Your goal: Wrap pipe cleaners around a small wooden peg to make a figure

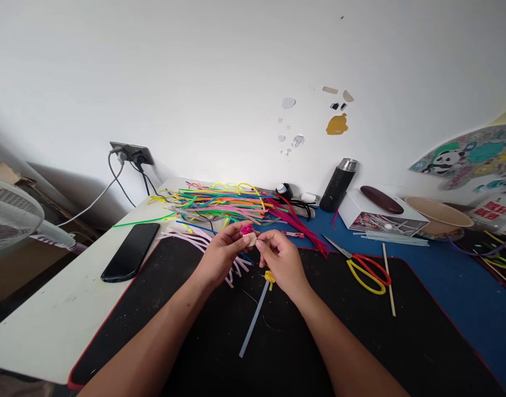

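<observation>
My left hand pinches a small craft piece with a fuzzy pink top and a beige base, held above the black mat. My right hand is closed too, its fingertips touching the right side of the same piece. Below the hands a pale stick with a yellow fuzzy bit at its top lies on the mat. A pile of colourful pipe cleaners lies just behind the hands, with pale pink ones under my left hand.
A black phone lies at the left on the white table. Red and yellow scissors and a thin wooden stick lie at the right. A black flask, a white box, a bowl and a fan stand around.
</observation>
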The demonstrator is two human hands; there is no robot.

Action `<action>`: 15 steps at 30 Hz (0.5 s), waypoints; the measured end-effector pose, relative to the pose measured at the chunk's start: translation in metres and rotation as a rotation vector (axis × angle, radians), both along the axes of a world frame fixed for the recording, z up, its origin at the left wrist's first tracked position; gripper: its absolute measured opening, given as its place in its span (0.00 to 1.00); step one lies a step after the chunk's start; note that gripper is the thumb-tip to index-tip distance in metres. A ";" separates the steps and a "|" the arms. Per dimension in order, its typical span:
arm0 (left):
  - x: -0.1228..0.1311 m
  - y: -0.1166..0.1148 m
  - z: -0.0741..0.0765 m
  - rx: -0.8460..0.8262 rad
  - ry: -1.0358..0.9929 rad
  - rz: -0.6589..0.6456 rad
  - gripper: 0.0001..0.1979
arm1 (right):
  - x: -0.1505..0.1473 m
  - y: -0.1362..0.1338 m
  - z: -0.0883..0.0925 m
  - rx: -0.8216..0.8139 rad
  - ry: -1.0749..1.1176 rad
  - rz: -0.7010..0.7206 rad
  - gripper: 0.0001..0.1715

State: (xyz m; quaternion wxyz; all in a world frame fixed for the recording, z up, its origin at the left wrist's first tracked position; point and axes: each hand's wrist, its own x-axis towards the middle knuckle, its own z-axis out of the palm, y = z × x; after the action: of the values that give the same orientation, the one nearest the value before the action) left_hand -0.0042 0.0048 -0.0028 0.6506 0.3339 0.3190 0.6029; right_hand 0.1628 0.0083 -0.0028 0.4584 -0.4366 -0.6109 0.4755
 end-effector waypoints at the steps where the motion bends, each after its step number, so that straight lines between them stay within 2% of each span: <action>1: 0.000 0.000 0.000 -0.002 0.000 0.002 0.23 | 0.000 0.000 -0.001 0.001 0.000 0.000 0.12; 15: 0.001 -0.001 0.001 0.000 0.032 -0.015 0.24 | 0.000 0.000 0.001 0.011 0.029 -0.015 0.13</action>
State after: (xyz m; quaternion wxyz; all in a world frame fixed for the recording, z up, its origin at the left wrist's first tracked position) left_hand -0.0035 0.0035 -0.0022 0.6500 0.3459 0.3265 0.5927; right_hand 0.1628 0.0086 -0.0019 0.4732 -0.4317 -0.6033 0.4752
